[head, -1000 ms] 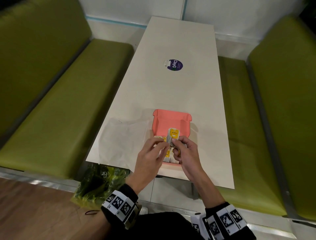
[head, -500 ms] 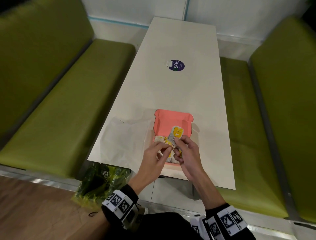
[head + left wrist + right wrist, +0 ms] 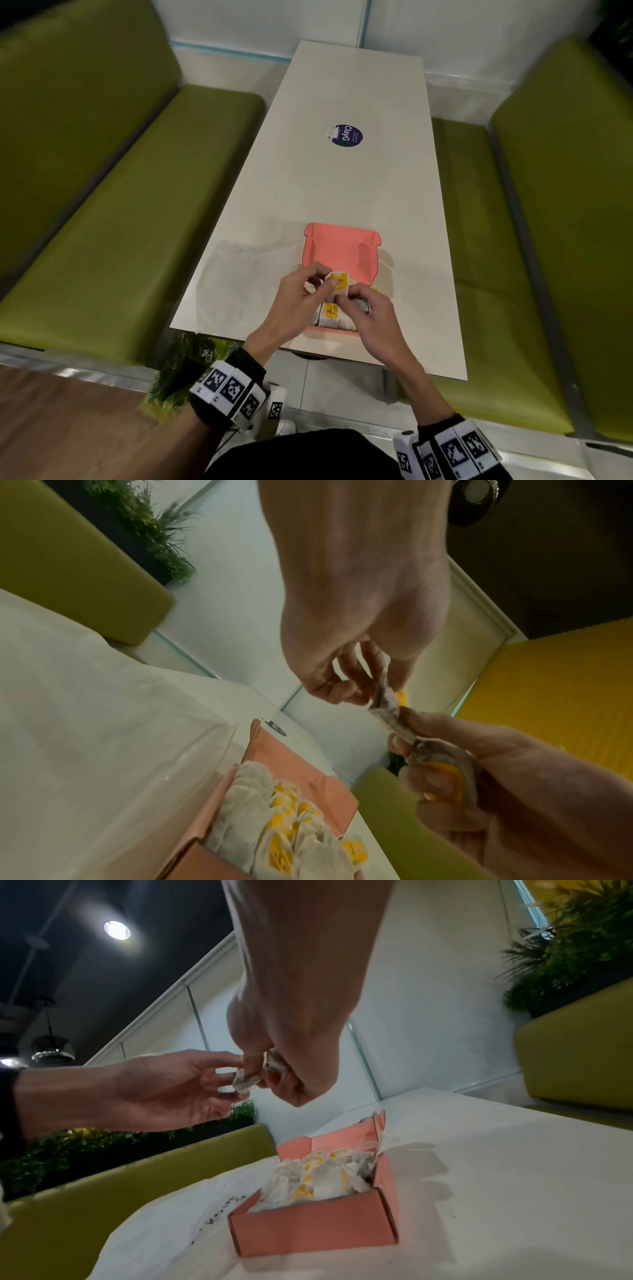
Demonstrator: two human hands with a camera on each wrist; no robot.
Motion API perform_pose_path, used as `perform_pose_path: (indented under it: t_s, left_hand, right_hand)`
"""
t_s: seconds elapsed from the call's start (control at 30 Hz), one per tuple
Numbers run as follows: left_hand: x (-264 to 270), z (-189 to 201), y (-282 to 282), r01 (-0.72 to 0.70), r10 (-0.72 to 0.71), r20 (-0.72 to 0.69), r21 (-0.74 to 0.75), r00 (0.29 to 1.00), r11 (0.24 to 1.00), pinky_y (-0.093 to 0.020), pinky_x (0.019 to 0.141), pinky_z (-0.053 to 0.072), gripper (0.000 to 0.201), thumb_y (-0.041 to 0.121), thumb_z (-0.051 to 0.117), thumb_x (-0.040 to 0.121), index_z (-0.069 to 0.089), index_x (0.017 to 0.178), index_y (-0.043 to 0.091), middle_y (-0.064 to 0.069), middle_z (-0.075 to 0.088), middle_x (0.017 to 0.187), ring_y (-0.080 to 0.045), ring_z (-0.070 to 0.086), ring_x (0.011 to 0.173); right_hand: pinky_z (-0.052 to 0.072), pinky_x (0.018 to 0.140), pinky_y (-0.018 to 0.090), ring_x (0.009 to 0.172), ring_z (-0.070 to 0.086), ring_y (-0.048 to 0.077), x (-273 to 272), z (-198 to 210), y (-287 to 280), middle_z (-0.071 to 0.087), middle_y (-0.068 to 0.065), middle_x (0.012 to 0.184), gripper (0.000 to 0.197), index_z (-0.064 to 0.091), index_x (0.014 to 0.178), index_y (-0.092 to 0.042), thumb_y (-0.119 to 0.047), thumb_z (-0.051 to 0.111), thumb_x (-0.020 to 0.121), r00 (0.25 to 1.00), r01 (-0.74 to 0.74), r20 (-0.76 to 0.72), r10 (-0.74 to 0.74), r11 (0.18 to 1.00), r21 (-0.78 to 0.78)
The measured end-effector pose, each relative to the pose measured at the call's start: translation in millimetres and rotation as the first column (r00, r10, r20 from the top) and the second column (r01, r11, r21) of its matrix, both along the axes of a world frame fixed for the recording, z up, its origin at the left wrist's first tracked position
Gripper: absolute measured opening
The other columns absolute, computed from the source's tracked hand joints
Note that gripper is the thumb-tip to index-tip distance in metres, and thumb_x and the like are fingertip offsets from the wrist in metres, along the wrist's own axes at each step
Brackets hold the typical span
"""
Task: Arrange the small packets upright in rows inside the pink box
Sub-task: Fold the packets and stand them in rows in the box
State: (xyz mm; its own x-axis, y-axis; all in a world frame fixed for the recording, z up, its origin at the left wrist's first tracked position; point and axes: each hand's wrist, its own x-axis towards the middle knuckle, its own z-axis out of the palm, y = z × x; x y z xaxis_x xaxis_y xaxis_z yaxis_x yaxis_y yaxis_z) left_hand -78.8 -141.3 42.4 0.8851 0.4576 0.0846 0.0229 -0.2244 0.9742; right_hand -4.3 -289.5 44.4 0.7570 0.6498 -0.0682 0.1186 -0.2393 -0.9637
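Hands first: our left hand (image 3: 301,301) and right hand (image 3: 371,313) meet above the near half of the box (image 3: 342,246), both pinching one packet (image 3: 339,281). Left hand grips its upper edge between thumb and fingertips, other fingers curled loosely. Right hand is clamped on the packet's lower end; the left wrist view shows a second packet (image 3: 445,772) with a yellow label tucked in that same right hand's curled fingers. The held packet hangs clear of the box, yellow label facing up in the head view.

Below the hands we see packets in the box (image 3: 318,1177), white with yellow labels, standing roughly upright and crowded together; rows are loose, we cannot count them. The box is pink, lid flap open and tilted away from us, sitting on the worktop (image 3: 342,188) near its close edge. A white plastic bag (image 3: 246,284) lies flat just left of the box, touching it. Farther up the worktop, well apart, is a round dark sticker (image 3: 346,135). Green benches (image 3: 120,205) run along both sides.
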Motion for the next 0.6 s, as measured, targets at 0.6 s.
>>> perform_pose_path:
  t_s: [0.6]
  left_hand:
    - [-12.9,-6.9,-4.5,0.142,-0.143,-0.062,-0.007,0.988,0.990,-0.048,0.066,0.043,0.013,0.024,0.061,0.093,0.065,0.099,0.013,0.012,0.070,0.085,-0.014,0.058,0.081]
  right_hand:
    - [0.043,0.072,0.022,0.073,0.058,0.008,5.7,5.9,-5.1,0.066,-0.009,0.073,0.015,0.066,0.078,-0.019,-0.012,0.066,0.091,1.000,-0.009,-0.001,0.009,1.000,0.014]
